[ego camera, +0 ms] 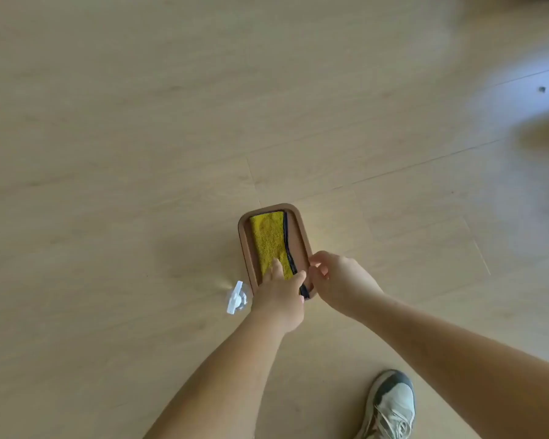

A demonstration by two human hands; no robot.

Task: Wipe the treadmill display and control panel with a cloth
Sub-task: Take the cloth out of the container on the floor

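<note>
While the treadmill stays out of view and unwiped, I watch my left hand (279,296) pinch the yellow microfibre cloth (270,240) in its brown tray (298,229); my right hand (336,280) hovers open.

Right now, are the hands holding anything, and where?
The left hand is on the near end of the yellow cloth in the tray. The right hand holds nothing.

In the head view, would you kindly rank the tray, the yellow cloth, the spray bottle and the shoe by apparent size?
1. Tray and shoe: look alike, and the shoe is nearer the camera, so unranked.
2. Yellow cloth.
3. Spray bottle, partly hidden by the left hand.
</note>
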